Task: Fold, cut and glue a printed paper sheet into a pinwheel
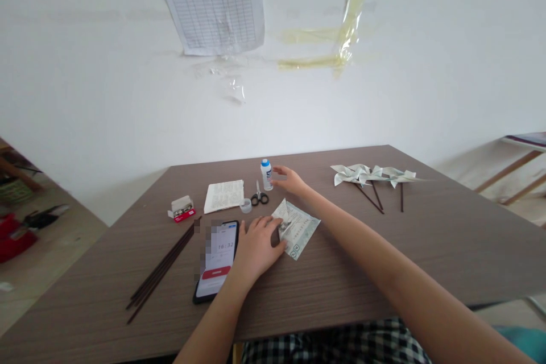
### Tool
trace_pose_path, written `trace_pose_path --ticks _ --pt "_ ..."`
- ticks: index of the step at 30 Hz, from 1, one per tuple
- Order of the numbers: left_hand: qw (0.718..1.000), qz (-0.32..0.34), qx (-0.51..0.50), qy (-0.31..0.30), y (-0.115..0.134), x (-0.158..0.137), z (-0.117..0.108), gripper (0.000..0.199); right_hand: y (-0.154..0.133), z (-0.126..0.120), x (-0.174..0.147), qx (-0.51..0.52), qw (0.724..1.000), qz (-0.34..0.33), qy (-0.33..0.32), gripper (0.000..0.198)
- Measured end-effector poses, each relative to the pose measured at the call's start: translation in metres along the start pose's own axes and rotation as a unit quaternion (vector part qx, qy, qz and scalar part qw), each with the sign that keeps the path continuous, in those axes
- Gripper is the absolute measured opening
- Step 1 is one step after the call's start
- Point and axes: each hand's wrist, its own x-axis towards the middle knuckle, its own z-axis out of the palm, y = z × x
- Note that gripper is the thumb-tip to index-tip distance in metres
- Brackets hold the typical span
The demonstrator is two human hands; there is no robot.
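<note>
My left hand (258, 243) rests over the left side of a printed paper square (302, 230). Its thumb and fingers hold the paper's left part, where a corner is folded inward. Fingers apart, my right hand (292, 181) is at the right side of a small white glue bottle (267, 176) with a blue cap, which stands upright. Whether the fingertips touch the bottle, I cannot tell. Beside the bottle lie black-handled scissors (259, 197) and a small clear round cap (245, 206).
A phone (218, 261) showing a timer lies beside my left wrist. Left of it are several dark sticks (164, 267) and a small open red-and-white box (182, 209). A stack of printed paper (224, 195) lies behind. Paper pinwheels (371, 175) on sticks lie at the right.
</note>
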Motion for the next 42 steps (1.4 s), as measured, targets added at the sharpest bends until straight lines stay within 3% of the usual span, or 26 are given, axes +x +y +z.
trace_pose_path --ticks 6,11,14,21,28,33,37,42 --pt "1.000 -0.001 -0.007 0.000 0.000 -0.001 0.001 0.062 0.000 0.019 0.006 0.041 0.999 -0.005 0.006 0.058" --pt "1.000 -0.001 -0.001 -0.001 0.000 -0.001 0.000 0.063 -0.005 0.031 0.013 0.046 0.998 0.025 0.018 0.043" --pt "1.000 -0.004 0.001 -0.008 0.000 -0.001 -0.001 0.064 -0.007 0.028 0.010 0.061 0.997 0.034 0.030 0.051" --pt "1.000 -0.005 0.004 0.004 0.001 -0.002 -0.001 0.061 -0.007 -0.015 -0.015 0.102 0.993 0.028 0.055 0.067" --pt "1.000 -0.001 -0.001 0.016 -0.001 -0.001 0.004 0.059 -0.002 -0.073 -0.082 0.172 0.984 -0.041 -0.006 0.070" --pt "1.000 0.002 0.002 0.016 -0.001 0.000 0.006 0.059 -0.009 -0.097 -0.124 0.203 0.979 0.010 -0.005 0.054" --pt "1.000 0.007 -0.002 0.022 -0.002 0.000 0.008 0.059 -0.015 -0.106 -0.141 0.251 0.963 0.080 -0.052 0.036" --pt "0.999 0.013 -0.005 0.035 -0.005 0.001 0.010 0.058 -0.017 -0.109 -0.146 0.269 0.949 0.103 -0.132 0.060"
